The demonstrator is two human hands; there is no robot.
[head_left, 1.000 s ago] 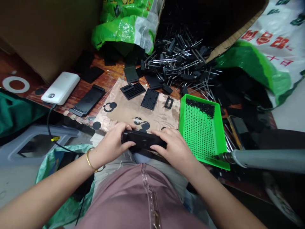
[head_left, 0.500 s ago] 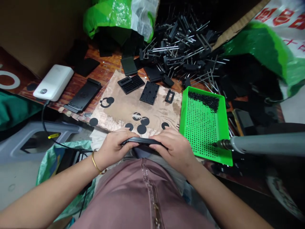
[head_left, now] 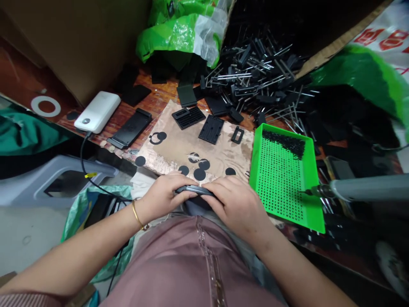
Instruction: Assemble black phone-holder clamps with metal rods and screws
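Between my two hands, close to my body at the table's front edge, is a flat black plastic piece [head_left: 194,189], seen nearly edge-on. My left hand [head_left: 166,191] pinches its left end with thumb and fingers. On the other end my right hand [head_left: 234,202] has the same kind of grip. Just beyond lie two ribbed black plastic plates, one [head_left: 211,128] flat on the brown-covered board [head_left: 172,149] and another [head_left: 188,117] with a small slotted frame on top. A second small black slotted frame [head_left: 237,134] rests to their right. Several black round discs [head_left: 200,174] dot the board.
To the right stands a green perforated tray [head_left: 255,170] with small black screws [head_left: 286,143]; an electric screwdriver [head_left: 361,187] reaches over it. Black parts with metal rods [head_left: 249,81] are heaped behind. On the left are a white power bank [head_left: 97,111] with a cable and a black bracket [head_left: 131,128].
The view has shifted, so the table's things appear farther right and slightly lower. Both hands still hold the black piece, which has tilted slightly and looks shorter between them.
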